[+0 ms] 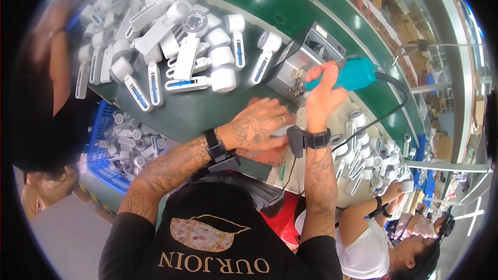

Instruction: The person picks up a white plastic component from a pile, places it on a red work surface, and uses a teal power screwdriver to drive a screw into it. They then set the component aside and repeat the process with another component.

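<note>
My right hand [327,93] is closed around a teal electric screwdriver [358,74], which lies sideways with its tip at the front of a grey metal box [293,75], likely a screw feeder. Lower down, my left hand [262,123] curls its fingers over a white plastic piece [280,131]; the fingers and my right wrist's strap hide most of it. To the left lies a heap of white handheld fans [181,57] with round heads and slim handles, several showing a blue strip inside. One such fan [265,57] stands apart beside the grey box.
A blue basket [97,142] of similar white parts sits below the bench's left edge. A black cord [386,111] loops from the screwdriver. At right, more white fans [363,158] lie near a co-worker in a white shirt [363,246]. Another person's arm [59,67] is at far left.
</note>
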Action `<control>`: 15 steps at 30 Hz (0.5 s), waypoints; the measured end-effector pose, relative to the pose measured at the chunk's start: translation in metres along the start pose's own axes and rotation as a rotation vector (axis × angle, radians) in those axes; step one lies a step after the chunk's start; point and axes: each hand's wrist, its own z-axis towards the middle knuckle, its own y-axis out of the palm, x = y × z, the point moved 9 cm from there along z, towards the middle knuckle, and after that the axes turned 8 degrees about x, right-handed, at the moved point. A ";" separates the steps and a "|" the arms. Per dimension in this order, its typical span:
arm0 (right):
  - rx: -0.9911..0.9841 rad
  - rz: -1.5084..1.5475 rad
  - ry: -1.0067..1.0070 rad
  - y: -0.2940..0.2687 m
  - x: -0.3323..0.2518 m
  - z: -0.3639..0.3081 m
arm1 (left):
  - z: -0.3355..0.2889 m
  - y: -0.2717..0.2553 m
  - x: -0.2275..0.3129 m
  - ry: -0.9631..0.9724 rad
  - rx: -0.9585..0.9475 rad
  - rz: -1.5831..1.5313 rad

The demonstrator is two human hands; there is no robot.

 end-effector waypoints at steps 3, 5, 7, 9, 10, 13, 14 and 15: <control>-0.035 -0.041 0.084 0.003 0.003 -0.006 | -0.001 -0.006 0.001 -0.008 0.029 0.033; 0.016 -0.092 0.130 0.000 -0.011 -0.014 | -0.005 -0.003 -0.008 0.000 0.050 0.036; 0.064 -0.162 0.182 -0.018 -0.028 -0.026 | -0.002 -0.008 -0.004 0.004 0.068 0.034; 0.039 0.014 0.131 -0.036 -0.053 -0.038 | -0.001 -0.002 -0.004 0.018 0.050 0.023; 0.024 0.039 0.177 -0.044 -0.051 -0.046 | 0.003 -0.002 -0.003 0.041 0.042 0.028; -0.017 -0.028 0.174 -0.052 -0.053 -0.066 | 0.002 0.002 -0.009 -0.001 -0.060 0.024; -0.018 -0.054 0.171 -0.056 -0.053 -0.070 | 0.003 0.004 -0.010 -0.008 -0.069 0.019; -0.019 -0.074 0.165 -0.056 -0.052 -0.073 | 0.004 0.005 -0.011 -0.011 -0.102 0.007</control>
